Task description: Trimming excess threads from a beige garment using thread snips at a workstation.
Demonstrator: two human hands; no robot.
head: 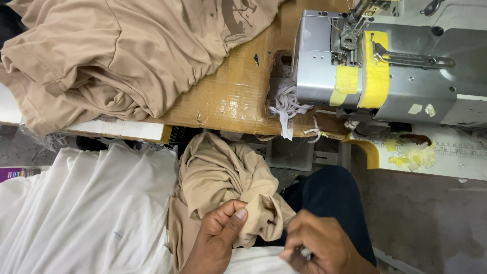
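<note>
The left hand (219, 234) pinches a crumpled tan knit garment (223, 177) over the lap; the right hand (324, 248) grips a small white scrap (305, 251) beside it, below a grey sewing machine (406, 76).

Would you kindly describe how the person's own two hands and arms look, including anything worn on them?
Both the left hand and the right hand are bare: no gloves, rings or watch show. No sleeve is visible on the wrists in view. The left thumbnail is short and unpainted.
</note>
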